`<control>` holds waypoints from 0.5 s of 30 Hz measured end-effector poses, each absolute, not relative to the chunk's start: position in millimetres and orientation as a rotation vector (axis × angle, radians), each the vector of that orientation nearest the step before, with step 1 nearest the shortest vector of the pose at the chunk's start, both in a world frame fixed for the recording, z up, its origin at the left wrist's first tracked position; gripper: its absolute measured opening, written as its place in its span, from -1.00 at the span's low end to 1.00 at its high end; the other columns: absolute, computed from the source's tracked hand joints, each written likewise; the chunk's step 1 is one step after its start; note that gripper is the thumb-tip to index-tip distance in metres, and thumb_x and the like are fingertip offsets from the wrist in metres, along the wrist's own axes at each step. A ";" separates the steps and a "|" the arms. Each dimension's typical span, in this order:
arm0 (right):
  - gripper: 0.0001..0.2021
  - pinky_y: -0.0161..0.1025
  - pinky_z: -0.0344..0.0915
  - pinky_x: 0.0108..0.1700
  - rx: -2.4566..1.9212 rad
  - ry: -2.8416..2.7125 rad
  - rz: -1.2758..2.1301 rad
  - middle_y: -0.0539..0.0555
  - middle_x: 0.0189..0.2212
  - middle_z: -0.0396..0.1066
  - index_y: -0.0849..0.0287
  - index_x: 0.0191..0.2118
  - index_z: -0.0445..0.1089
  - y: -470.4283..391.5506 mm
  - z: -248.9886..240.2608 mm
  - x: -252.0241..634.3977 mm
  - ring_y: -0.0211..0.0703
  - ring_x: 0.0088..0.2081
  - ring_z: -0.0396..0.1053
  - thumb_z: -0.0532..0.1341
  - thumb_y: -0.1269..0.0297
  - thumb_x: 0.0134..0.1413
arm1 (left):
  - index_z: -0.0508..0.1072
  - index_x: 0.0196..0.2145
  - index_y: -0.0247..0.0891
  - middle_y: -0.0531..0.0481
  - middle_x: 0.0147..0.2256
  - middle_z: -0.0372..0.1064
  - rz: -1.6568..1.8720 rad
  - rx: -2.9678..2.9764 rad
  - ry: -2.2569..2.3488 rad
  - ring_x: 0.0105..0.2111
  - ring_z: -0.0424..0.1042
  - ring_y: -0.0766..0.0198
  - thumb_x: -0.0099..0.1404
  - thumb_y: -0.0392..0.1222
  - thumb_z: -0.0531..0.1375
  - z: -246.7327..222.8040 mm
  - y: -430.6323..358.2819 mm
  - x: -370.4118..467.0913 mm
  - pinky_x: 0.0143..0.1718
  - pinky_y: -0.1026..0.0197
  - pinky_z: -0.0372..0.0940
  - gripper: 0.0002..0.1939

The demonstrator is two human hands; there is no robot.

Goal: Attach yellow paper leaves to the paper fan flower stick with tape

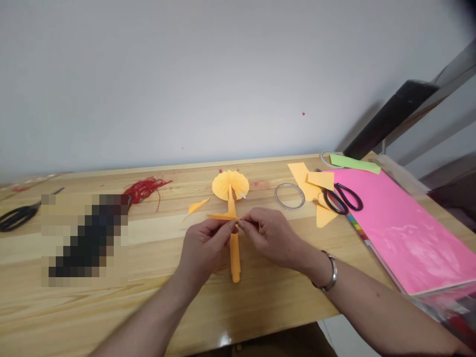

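Observation:
At the middle of the wooden table, my left hand (pixel 206 243) and my right hand (pixel 273 235) meet fingertip to fingertip. Both pinch a small folded piece of orange paper (pixel 219 216), whose pointed end sticks out to the left. Beneath it lies a rolled orange paper stem (pixel 235 255), running toward me. A pleated, rounded orange paper fan (pixel 230 185) tops the stem at its far end. My fingers hide the part where the folded piece crosses the stem. Left of the fan rests a loose orange paper scrap (pixel 198 205).
Right of my hands lie a ring of tape (pixel 290 196), orange paper offcuts (pixel 310 183), black-handled scissors (pixel 344 198), pink paper (pixel 409 228) and a green strip (pixel 355 163). On the left are red thread (pixel 147 189), a blurred-out dark object (pixel 91 243) and more scissors (pixel 20 216).

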State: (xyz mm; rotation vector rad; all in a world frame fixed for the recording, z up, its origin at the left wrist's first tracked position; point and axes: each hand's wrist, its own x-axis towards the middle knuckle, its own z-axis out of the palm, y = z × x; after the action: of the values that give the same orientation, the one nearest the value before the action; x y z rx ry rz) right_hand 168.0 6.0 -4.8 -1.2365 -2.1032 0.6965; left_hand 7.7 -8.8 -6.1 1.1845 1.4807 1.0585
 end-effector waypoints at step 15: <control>-0.76 -0.36 -0.07 -0.49 -1.254 -2.125 0.675 -0.10 -0.65 0.12 0.20 -0.59 0.09 5.1 -4.0 167.8 -0.40 -0.57 0.01 0.07 0.39 0.07 | 0.55 -0.58 -0.20 0.14 -0.71 0.30 1.033 1.357 1.553 -0.61 0.27 0.37 0.06 -0.18 0.24 -8.8 -8.0 8.2 -0.56 0.35 0.15 -0.87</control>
State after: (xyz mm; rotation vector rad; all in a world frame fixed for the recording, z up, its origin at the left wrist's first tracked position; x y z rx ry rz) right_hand 167.8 5.1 -4.0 -1.2539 -2.1253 0.6751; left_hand 8.2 -8.0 -8.8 1.3569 1.5532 1.0325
